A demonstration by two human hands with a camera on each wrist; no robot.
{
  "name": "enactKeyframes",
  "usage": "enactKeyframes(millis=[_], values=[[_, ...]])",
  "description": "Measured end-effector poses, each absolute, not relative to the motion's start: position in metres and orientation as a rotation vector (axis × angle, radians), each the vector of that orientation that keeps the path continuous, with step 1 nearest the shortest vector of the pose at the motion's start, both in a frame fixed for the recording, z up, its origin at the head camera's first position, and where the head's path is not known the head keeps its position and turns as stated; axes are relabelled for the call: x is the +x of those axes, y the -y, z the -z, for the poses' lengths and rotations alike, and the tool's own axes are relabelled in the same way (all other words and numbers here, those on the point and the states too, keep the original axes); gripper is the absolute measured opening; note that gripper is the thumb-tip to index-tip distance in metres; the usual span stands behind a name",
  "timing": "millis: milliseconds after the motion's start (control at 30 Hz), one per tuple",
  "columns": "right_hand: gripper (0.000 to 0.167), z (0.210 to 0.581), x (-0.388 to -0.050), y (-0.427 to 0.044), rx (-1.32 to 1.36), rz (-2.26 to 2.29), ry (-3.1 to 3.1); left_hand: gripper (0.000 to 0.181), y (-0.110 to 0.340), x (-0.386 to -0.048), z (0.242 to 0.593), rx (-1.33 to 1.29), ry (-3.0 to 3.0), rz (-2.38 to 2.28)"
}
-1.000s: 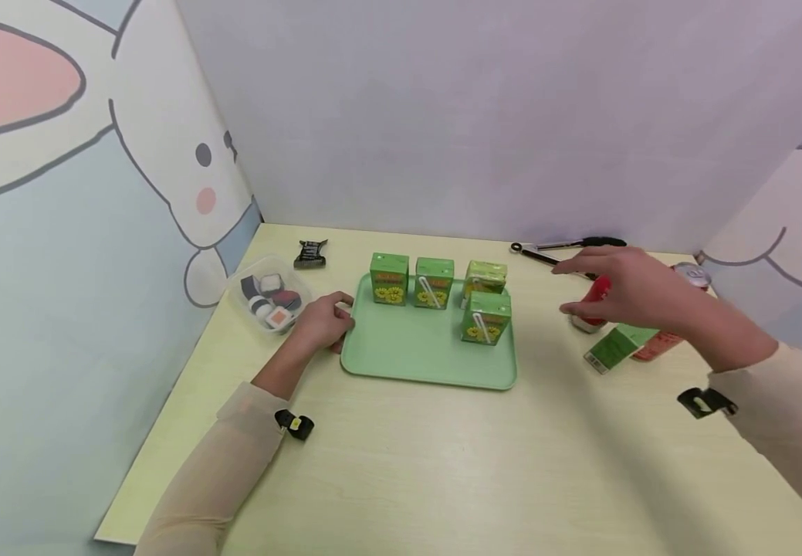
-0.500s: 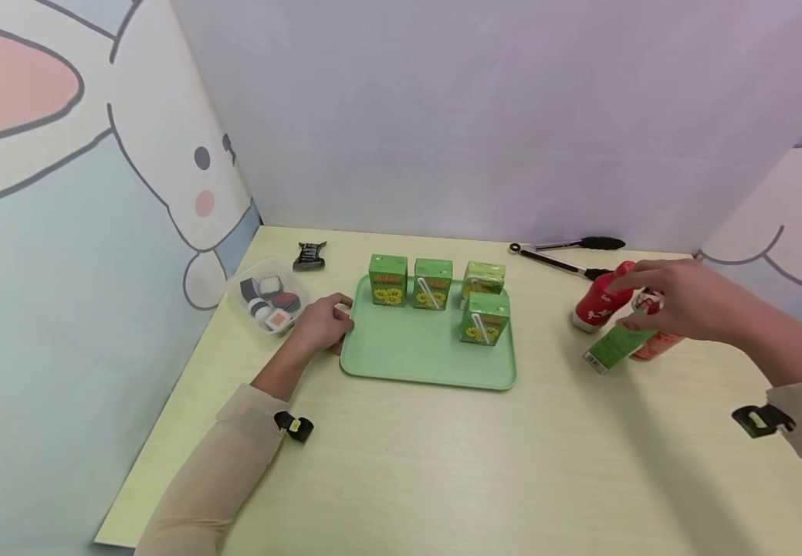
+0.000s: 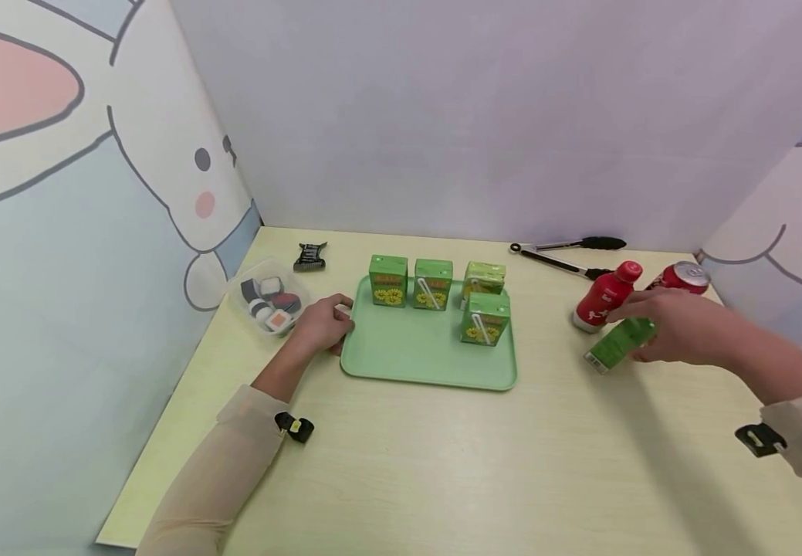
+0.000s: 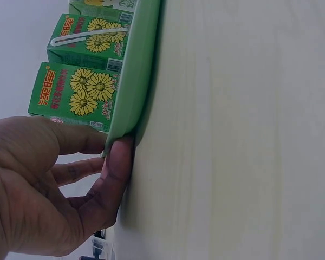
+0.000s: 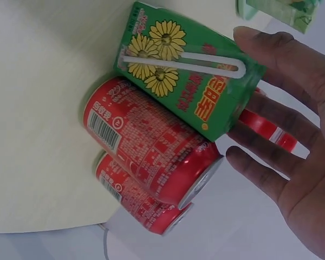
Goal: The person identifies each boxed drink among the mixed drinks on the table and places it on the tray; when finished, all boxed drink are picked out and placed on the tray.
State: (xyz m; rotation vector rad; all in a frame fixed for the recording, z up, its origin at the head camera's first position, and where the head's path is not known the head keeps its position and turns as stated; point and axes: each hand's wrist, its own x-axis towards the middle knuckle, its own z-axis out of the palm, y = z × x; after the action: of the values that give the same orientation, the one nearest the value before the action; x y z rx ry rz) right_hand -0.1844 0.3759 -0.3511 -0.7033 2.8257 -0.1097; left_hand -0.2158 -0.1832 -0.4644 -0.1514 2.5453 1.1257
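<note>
My left hand (image 3: 324,323) pinches the left rim of a green tray (image 3: 407,347), with fingers above and below the rim in the left wrist view. On the tray stand several green drink cartons (image 3: 485,328) with yellow flowers. At the right, my right hand (image 3: 685,328) is around the upper end of another such carton (image 3: 612,347). In the right wrist view this carton (image 5: 179,70) lies between the thumb and the fingers, which look rather straight. Two red cola cans (image 5: 151,141) stand close beside it. A red bottle (image 3: 605,297) is just behind the hand.
Black-tipped tongs (image 3: 560,262) lie near the back wall. Left of the tray sits a clear container (image 3: 241,305) with toy-like sushi pieces. A small black wrapped packet (image 3: 310,256) lies behind it. Walls border the table at the back and sides.
My right hand has moved from above the bottle, rightward and down to the green carton. The left hand and tray have stayed in place.
</note>
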Motion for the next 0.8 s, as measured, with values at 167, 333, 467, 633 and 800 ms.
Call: enactKeyframes(millis=[167, 333, 467, 633, 800], values=[[0.056, 0.362, -0.184, -0.377, -0.761, 0.032, -2.830, 0.046, 0.182, -0.215, 0.462, -0.148, -2.575, -1.106], [0.058, 0.370, -0.184, -0.377, -0.810, -0.028, -2.823, 0.045, 0.181, -0.213, 0.462, -0.145, -2.590, -1.091], [0.059, 0.374, -0.185, -0.377, -0.848, -0.047, -2.833, 0.045, 0.180, -0.212, 0.461, -0.141, -2.592, -1.092], [0.058, 0.375, -0.187, -0.377, -0.854, -0.027, -2.832, 0.045, 0.180, -0.211, 0.461, -0.146, -2.592, -1.088], [0.057, 0.376, -0.188, -0.374, -0.816, -0.004, -2.820, 0.045, 0.180, -0.213, 0.462, -0.138, -2.598, -1.080]])
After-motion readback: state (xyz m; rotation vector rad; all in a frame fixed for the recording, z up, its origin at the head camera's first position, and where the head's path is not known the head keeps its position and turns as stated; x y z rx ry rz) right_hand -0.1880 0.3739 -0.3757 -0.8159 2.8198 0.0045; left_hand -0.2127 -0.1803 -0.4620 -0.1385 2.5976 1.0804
